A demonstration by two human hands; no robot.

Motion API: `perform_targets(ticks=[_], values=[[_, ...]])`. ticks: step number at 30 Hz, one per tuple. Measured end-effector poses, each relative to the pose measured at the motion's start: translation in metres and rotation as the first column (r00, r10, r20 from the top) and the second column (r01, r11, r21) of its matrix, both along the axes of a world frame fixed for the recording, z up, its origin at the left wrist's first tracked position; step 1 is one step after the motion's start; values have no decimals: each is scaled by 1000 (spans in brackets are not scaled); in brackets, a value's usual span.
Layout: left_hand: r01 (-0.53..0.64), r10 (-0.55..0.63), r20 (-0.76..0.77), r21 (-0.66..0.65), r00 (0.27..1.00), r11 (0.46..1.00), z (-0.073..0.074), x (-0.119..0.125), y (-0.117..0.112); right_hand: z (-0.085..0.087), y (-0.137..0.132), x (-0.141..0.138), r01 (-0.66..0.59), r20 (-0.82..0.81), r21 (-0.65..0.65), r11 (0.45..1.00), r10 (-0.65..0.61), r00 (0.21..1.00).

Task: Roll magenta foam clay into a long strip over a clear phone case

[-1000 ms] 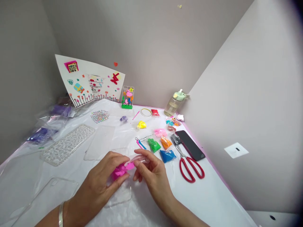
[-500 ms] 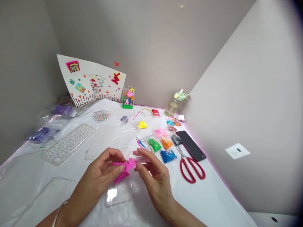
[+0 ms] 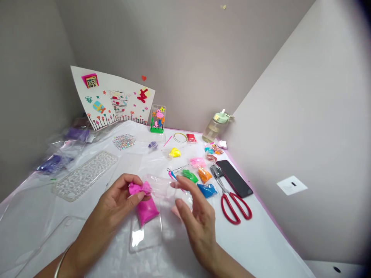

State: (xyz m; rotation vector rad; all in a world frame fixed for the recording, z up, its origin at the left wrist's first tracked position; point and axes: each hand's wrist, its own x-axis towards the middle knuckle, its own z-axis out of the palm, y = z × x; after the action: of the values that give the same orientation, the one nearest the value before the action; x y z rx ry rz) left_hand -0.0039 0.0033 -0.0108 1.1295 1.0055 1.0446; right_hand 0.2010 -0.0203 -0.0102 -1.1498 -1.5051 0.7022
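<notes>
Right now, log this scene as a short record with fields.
left hand: pinches pink clay, partly pulled from its clear bag
right hand: open, fingers on the bag
under the hands: clear phone case
right of the hands: red scissors, black phone
behind: colour clay bags, bottle, paper artwork
surface: white table

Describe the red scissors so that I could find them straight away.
Look at the white table and follow its right edge, by the wall. The red scissors lie there, just in front of the black phone and right of the blue clay bag. Nothing else nearby has looped red handles.
</notes>
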Motion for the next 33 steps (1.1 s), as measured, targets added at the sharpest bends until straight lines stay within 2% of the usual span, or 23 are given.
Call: perform_targets(ticks=[3, 9, 13, 17, 19, 23, 28, 33], values=[[43, -27, -159, 102, 987, 994, -1, 0, 0, -1, 6, 4, 88, 12, 7, 996, -88, 996], [158, -108, -326, 132, 939, 979, 2, 3, -2, 5, 11, 10, -5, 202, 44, 999, -4, 979], [205, -126, -381, 172, 916, 964, 4, 3, -2, 8, 12, 11, -62, 227, 30, 998, 53, 973], [295, -209, -417, 153, 884, 943, 2, 5, -2, 8, 10, 7, -191, 148, -63, 980, 198, 969], [313, -224, -420, 155, 879, 937, -1, 5, -3, 8, 10, 4, -213, 110, -124, 969, 227, 968], [300, -211, -412, 163, 886, 940, -6, 3, -3, 6, 11, -1, -185, -16, -226, 956, 186, 982], [277, -205, -372, 151, 905, 949, -9, 5, -3, 5, 12, -4, -230, -256, -374, 898, 138, 957], [252, -175, -380, 163, 908, 954, -8, 7, -4, 7, 13, -5, -257, -331, -416, 872, 118, 936]])
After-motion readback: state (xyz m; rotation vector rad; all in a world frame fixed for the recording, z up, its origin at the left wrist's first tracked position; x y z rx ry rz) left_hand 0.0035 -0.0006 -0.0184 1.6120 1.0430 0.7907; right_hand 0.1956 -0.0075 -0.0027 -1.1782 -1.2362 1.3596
